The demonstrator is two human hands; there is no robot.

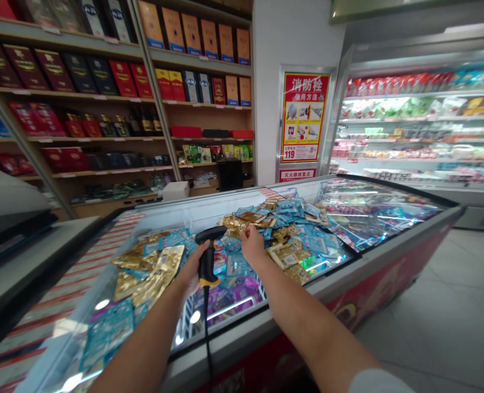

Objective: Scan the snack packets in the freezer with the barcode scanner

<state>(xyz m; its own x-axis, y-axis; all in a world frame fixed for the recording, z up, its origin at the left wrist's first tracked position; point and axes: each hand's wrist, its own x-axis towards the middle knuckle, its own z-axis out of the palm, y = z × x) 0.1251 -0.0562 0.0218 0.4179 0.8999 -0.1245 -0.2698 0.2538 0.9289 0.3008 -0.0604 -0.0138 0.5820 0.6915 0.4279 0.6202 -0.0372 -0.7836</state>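
Note:
My left hand (193,268) is closed around the handle of a black barcode scanner (207,256), whose head points to the right and whose cord hangs down in front of the freezer. Just right of it, my right hand (252,243) pinches the edge of a gold foil packet (232,225) at the near side of a heap. Blue packets (293,210) and more gold packets (288,254) make up this heap on the glass top. To the left of the scanner lies a second group of gold packets (160,273) with blue ones (107,332) among them.
Under the packets is a chest freezer (242,331) with a glass top and a raised metal rim. Shelves with boxed goods (78,73) stand behind it. A lit refrigerated display (420,117) is at the right, and a counter (33,245) at the left.

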